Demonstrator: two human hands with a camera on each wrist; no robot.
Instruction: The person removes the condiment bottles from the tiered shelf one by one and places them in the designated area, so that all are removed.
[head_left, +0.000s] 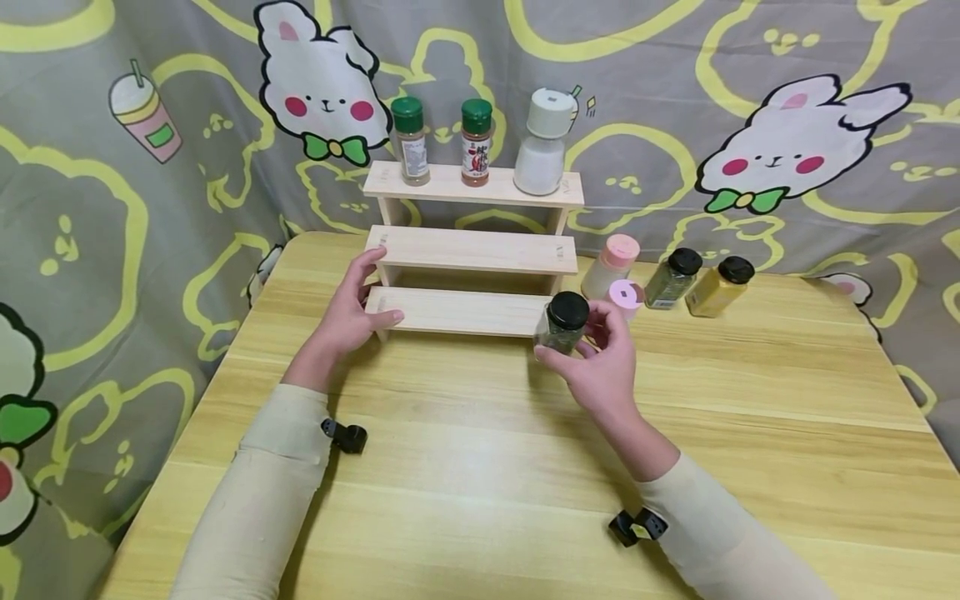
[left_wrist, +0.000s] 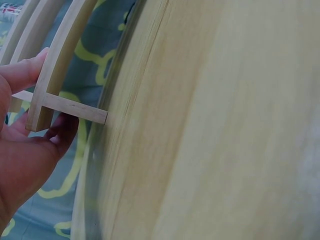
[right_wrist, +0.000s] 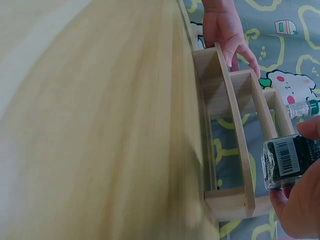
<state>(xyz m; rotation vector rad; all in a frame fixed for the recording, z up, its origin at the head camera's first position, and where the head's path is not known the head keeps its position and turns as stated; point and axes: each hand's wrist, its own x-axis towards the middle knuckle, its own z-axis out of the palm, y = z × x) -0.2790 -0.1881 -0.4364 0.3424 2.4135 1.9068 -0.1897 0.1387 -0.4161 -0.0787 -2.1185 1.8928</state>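
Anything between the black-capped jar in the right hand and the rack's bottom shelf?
Nothing visible blocks it: the right hand holds the jar by the right end of the bottom shelf. The left hand grips the left end, away from the jar.

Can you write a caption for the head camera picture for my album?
The left hand grips a three-tier wooden rack; the right hand holds a black-capped spice jar by its bottom shelf.

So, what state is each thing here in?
Rack: standing, top shelf occupied
Held jar: black cap on, lifted
Left hand: gripping the rack
Right hand: holding that jar
Green-topped bottles: upright, capped
White-topped jar: upright, capped
Pink-topped jar: upright, capped
Purple-topped container: capped, partly hidden
Other black-topped jars: upright, capped
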